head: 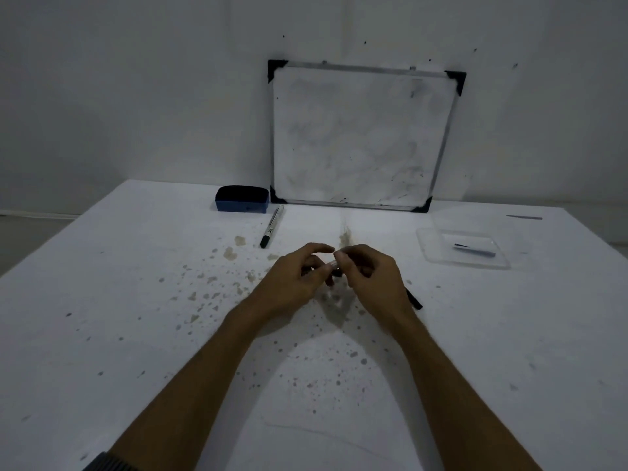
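Both my hands meet over the middle of the white table [119, 300]. My left hand [295, 280] and my right hand [370, 277] both curl their fingers round a marker [415, 300]; most of it is hidden between them, and its black end sticks out past my right wrist. A pale part shows between the fingertips. A small whiteboard [360, 137] with black corners and smudged ink leans against the wall behind. A second marker [272, 226] with a black cap lies in front of the board's left corner.
A blue eraser with a black felt top [242, 198] sits left of the whiteboard. A clear plastic tray [438, 243] holding a dark blue item [474, 250] lies at the right. Brownish stains and specks dot the table's middle.
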Available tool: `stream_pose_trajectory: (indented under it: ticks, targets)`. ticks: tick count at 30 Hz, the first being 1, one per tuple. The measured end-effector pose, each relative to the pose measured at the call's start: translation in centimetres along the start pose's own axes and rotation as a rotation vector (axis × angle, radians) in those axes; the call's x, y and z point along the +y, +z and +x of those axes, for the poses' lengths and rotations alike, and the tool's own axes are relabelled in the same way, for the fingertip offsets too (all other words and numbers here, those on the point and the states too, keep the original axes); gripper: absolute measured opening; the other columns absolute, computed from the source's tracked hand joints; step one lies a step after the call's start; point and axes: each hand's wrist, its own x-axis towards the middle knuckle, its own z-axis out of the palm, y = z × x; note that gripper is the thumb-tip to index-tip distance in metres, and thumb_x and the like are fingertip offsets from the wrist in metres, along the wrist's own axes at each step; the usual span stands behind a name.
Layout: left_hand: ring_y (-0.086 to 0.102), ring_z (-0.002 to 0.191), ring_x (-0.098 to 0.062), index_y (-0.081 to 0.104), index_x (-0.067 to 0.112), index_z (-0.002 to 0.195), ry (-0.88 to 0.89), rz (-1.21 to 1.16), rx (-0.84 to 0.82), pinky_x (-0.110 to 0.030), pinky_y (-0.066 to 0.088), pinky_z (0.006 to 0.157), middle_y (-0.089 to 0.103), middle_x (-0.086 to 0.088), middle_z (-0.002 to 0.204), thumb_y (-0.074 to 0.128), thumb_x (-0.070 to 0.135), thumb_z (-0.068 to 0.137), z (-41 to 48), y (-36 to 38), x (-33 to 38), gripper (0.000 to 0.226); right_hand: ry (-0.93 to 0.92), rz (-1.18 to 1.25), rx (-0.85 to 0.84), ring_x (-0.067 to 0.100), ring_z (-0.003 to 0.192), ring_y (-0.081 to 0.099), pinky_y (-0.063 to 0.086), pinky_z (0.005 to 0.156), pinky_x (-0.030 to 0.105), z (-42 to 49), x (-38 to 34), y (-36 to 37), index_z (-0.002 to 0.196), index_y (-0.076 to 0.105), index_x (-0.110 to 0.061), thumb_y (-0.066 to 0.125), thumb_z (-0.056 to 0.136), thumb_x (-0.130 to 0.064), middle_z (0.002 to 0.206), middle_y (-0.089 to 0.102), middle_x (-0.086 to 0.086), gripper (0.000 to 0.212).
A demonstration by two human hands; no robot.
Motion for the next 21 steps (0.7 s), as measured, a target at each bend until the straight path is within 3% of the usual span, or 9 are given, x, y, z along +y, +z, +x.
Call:
stream_pose_trajectory:
  ticks: [3, 5, 8, 11, 15, 19, 21]
  targets:
    - [0.066, 0.099, 0.001, 0.041, 0.03, 0.148, -0.073, -0.028, 0.216, -0.016, 0.053, 0.078, 0.07, 0.014, 0.115, 0.068, 0.055, 0.089, 0.0, 0.4, -0.1, 0.069, 0.101, 0.084, 0.115, 0.002, 0.064, 0.068, 0.055, 0.066, 0.019, 0.4, 0.5, -0.2, 0.107, 0.075, -0.013, 0.064, 0.098, -0.039, 0.08, 0.074, -0.004, 0.03]
    - [0.067, 0.101, -0.004, 0.04, 0.026, 0.148, -0.218, -0.245, 0.341, -0.017, 0.054, 0.079, 0.067, 0.007, 0.12, 0.072, 0.059, 0.081, 0.1, 0.8, 0.4, 0.081, 0.216, 0.243, 0.205, 0.004, 0.058, 0.062, 0.052, 0.06, 0.019, 0.7, 0.7, -0.4, 0.102, 0.076, -0.011, 0.065, 0.098, -0.037, 0.072, 0.071, -0.001, 0.029]
    - [0.076, 0.087, -0.012, 0.06, 0.017, 0.133, -0.299, -0.525, 0.281, -0.028, 0.062, 0.08, 0.076, -0.003, 0.109, 0.074, 0.046, 0.087, 0.3, 1.8, 1.3, 0.057, 0.311, 0.405, 0.202, 0.007, 0.058, 0.06, 0.05, 0.059, 0.021, 0.6, 0.5, 0.0, 0.103, 0.077, -0.009, 0.066, 0.098, -0.034, 0.072, 0.071, 0.0, 0.028]
    - [0.076, 0.08, -0.014, 0.072, 0.017, 0.12, -0.237, -0.575, 0.251, -0.032, 0.064, 0.079, 0.079, 0.0, 0.093, 0.07, 0.031, 0.096, 0.2, 2.8, 1.7, 0.028, 0.322, 0.406, 0.144, 0.011, 0.064, 0.063, 0.053, 0.063, 0.025, 0.3, 0.2, 0.6, 0.102, 0.078, -0.01, 0.066, 0.097, -0.037, 0.073, 0.073, 0.0, 0.029]
    - [0.073, 0.073, -0.016, 0.074, 0.012, 0.11, -0.193, -0.503, 0.387, -0.038, 0.064, 0.077, 0.075, -0.003, 0.081, 0.068, 0.03, 0.098, 0.5, 2.8, 1.7, 0.022, 0.469, 0.617, 0.1, 0.015, 0.066, 0.066, 0.052, 0.061, 0.029, 0.5, -0.2, 0.8, 0.105, 0.076, -0.009, 0.061, 0.099, -0.044, 0.086, 0.077, 0.009, 0.039]
    - [0.064, 0.064, -0.01, 0.071, 0.005, 0.11, -0.045, -0.526, 0.495, -0.024, 0.055, 0.062, 0.068, 0.002, 0.073, 0.065, 0.024, 0.099, 1.2, 2.6, 2.7, 0.022, 0.68, 0.919, 0.081, 0.019, 0.072, 0.067, 0.056, 0.065, 0.029, 1.3, -0.1, -0.2, 0.105, 0.071, -0.003, 0.051, 0.104, -0.043, 0.089, 0.075, 0.011, 0.046]
    - [0.067, 0.068, -0.005, 0.072, 0.009, 0.11, -0.039, -0.442, 0.452, -0.02, 0.053, 0.063, 0.071, 0.007, 0.077, 0.065, 0.028, 0.099, 1.2, 3.5, 2.9, 0.023, 0.721, 1.008, 0.011, 0.018, 0.064, 0.063, 0.052, 0.056, 0.026, 1.1, -0.2, -0.3, 0.104, 0.072, -0.002, 0.048, 0.105, -0.042, 0.085, 0.072, 0.011, 0.047]
